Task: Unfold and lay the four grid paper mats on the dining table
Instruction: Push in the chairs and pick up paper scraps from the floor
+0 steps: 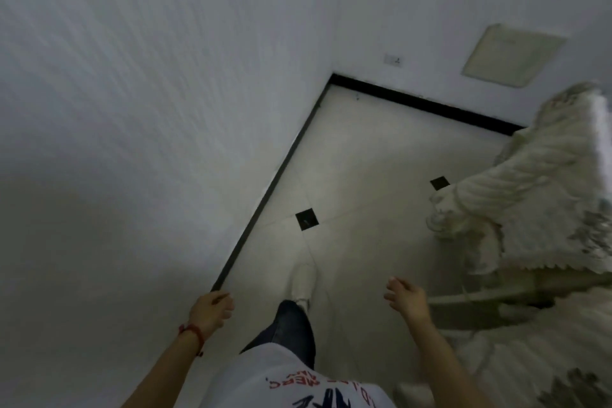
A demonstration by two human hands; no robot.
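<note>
No grid paper mat shows in the head view. My left hand (212,310) hangs low at the left, fingers loosely curled, holding nothing; a red cord circles its wrist. My right hand (405,298) is held out low at the right, fingers spread, empty. A cream patterned cloth (543,195) with a scalloped hem drapes over the table's edge on the right, about level with my right hand and apart from it. The tabletop itself is out of sight.
A white wall (149,109) stands close on my left, meeting the pale tiled floor (357,175) along a black skirting. My leg and white shoe (303,285) are on the floor ahead. A beige wall panel (511,55) and a small socket (393,60) sit on the far wall.
</note>
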